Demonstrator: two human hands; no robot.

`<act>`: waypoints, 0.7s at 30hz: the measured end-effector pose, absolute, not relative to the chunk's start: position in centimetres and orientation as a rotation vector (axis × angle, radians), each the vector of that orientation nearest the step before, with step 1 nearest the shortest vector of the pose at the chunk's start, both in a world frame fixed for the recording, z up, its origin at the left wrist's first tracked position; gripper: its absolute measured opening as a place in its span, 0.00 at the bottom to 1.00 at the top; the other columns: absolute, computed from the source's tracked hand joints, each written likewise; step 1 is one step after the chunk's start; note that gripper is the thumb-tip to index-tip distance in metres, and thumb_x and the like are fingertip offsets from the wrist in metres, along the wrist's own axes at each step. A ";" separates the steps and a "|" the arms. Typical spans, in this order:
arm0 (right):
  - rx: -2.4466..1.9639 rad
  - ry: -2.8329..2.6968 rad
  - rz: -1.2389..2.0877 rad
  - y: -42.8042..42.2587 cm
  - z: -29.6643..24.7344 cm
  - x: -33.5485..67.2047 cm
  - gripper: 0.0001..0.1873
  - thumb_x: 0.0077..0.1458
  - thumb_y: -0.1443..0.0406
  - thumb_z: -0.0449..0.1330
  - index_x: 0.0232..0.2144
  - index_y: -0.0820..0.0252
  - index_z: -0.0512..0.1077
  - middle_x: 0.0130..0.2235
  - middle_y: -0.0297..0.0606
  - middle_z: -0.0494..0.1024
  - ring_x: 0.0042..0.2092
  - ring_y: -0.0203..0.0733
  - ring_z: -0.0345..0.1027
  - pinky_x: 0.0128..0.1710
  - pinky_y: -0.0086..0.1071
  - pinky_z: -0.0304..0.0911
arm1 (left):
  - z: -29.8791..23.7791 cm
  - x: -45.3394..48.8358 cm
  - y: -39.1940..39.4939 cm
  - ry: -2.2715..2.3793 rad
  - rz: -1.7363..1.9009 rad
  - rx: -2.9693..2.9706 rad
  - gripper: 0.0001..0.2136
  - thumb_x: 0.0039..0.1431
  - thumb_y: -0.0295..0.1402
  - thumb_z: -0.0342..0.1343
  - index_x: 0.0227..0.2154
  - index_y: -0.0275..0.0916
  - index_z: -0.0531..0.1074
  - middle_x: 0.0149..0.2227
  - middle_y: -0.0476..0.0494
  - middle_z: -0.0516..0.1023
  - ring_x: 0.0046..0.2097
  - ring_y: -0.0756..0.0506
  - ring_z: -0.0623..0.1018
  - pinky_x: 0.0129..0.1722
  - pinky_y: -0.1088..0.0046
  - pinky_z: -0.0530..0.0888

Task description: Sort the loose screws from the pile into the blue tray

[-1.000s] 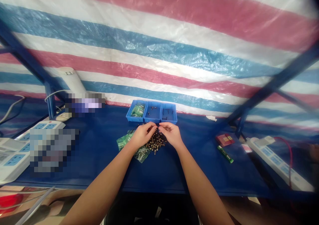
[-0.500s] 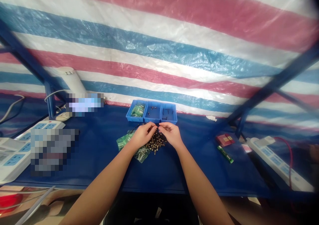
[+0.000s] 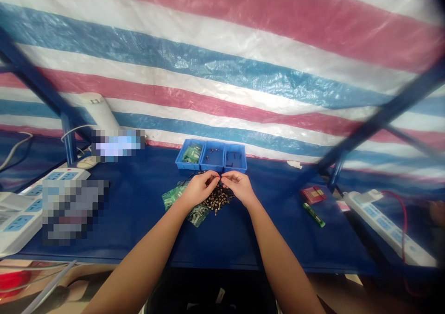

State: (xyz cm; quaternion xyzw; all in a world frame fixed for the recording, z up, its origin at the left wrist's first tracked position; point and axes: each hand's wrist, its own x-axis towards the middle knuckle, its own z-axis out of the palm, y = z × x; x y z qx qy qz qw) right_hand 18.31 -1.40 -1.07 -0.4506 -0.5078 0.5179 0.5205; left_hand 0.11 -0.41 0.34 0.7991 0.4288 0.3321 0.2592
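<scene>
My left hand and my right hand meet fingertip to fingertip above a heap of small brass and black parts on the blue bench. Both hands are pinched on a tiny piece between them that is too small to make out. Green circuit boards lie just left of the heap, partly under my left wrist. A row of three blue bins stands right behind my hands, one with green boards and two with a few dark parts.
White power strips sit at the left and another power strip with a red cable at the right. A red packet and a green stick lie to the right. A striped tarp hangs behind.
</scene>
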 end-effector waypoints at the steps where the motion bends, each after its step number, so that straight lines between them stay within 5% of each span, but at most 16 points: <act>1: -1.092 -1.199 1.250 -1.4 -1.1 18.4 0.16 0.44 0.57 0.69 0.34 0.60 0.78 0.27 0.35 0.78 0.28 0.38 0.72 0.31 0.32 0.68 | 0.4 0.1 -0.4 1.174 0.906 2.171 0.13 0.66 0.40 0.46 0.41 0.41 0.72 0.28 0.50 0.77 0.27 0.50 0.72 0.28 0.76 0.65; 11: -1.083 -0.943 1.117 -0.8 -1.2 19.0 0.15 0.45 0.60 0.69 0.35 0.61 0.77 0.31 0.39 0.80 0.31 0.38 0.74 0.32 0.32 0.67 | 0.0 0.1 -0.1 1.237 0.936 2.222 0.14 0.66 0.41 0.45 0.39 0.40 0.73 0.29 0.49 0.78 0.27 0.50 0.73 0.28 0.76 0.66; 17: -1.005 -0.971 1.145 -0.7 -1.3 19.1 0.26 0.49 0.59 0.66 0.52 0.54 0.71 0.49 0.44 0.78 0.38 0.43 0.77 0.39 0.37 0.70 | -0.1 0.1 -0.1 1.241 0.929 2.227 0.13 0.66 0.40 0.45 0.39 0.41 0.73 0.29 0.49 0.78 0.26 0.50 0.73 0.28 0.76 0.67; 21: -1.184 -1.185 0.955 -0.7 -1.9 19.2 0.15 0.54 0.59 0.60 0.41 0.59 0.76 0.37 0.41 0.81 0.32 0.41 0.75 0.35 0.35 0.70 | 0.0 0.1 -0.1 1.253 0.907 2.230 0.13 0.66 0.41 0.46 0.39 0.42 0.73 0.29 0.50 0.78 0.27 0.49 0.73 0.29 0.76 0.67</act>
